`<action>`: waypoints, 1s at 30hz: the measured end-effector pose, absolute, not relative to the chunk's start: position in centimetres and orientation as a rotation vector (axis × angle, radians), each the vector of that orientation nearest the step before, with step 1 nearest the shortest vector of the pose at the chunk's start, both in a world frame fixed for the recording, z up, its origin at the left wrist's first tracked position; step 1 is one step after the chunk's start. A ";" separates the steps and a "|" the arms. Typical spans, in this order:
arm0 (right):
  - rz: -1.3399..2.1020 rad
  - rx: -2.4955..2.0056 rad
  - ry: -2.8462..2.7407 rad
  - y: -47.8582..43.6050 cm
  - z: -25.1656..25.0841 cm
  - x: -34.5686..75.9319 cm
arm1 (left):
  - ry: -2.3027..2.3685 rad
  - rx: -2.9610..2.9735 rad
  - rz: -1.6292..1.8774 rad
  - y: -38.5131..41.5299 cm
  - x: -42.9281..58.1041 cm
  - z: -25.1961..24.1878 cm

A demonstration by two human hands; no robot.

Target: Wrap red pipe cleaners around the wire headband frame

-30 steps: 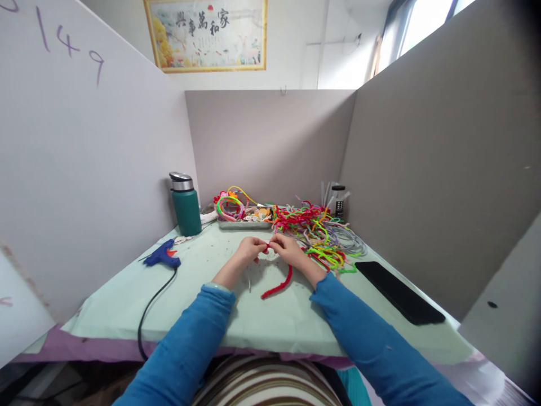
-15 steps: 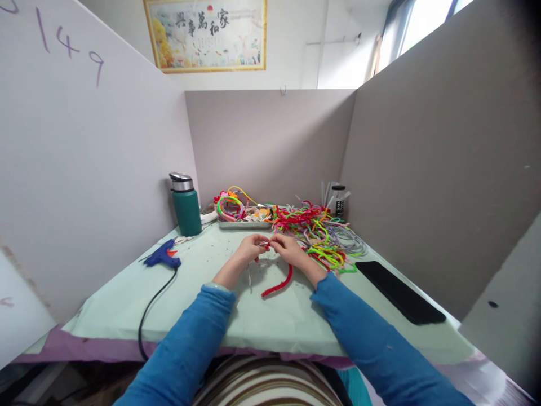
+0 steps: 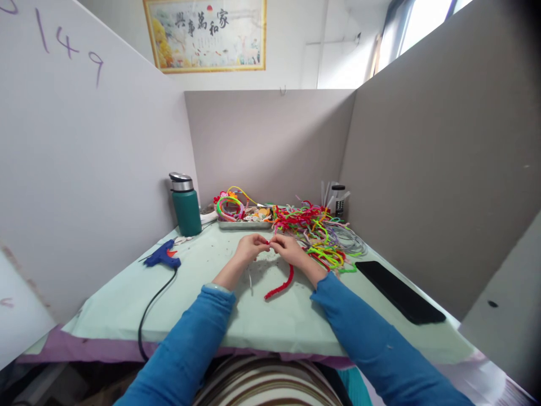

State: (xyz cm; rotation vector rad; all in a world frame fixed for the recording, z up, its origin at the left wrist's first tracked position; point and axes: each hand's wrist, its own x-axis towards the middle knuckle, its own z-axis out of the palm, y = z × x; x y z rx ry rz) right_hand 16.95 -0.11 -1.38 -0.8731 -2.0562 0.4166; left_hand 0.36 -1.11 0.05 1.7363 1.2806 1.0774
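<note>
Pinching red pipe cleaner (image 3: 286,285), seemingly, in left fingers (image 3: 259,241) and right fingers (image 3: 276,241), tail below

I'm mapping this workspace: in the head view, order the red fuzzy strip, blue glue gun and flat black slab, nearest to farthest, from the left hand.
From the left hand:
1. Red fuzzy strip: close by, lower right.
2. Blue glue gun: off to the left.
3. Flat black slab: far right.

Fuzzy red pipe cleaner (image 3: 279,291), shiny metal tray (image 3: 245,225), matt green bottle (image 3: 186,213)
</note>
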 end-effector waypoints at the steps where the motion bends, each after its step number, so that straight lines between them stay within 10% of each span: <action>1: 0.419 -0.872 -2.059 -0.1 -1.4 16.9 | 1.291 1.733 1.076 -1.2 0.4 0.2; 30: 0.428 -0.905 -2.149 -0.6 -1.4 16.7 | 1.210 1.584 1.029 -1.6 0.2 0.4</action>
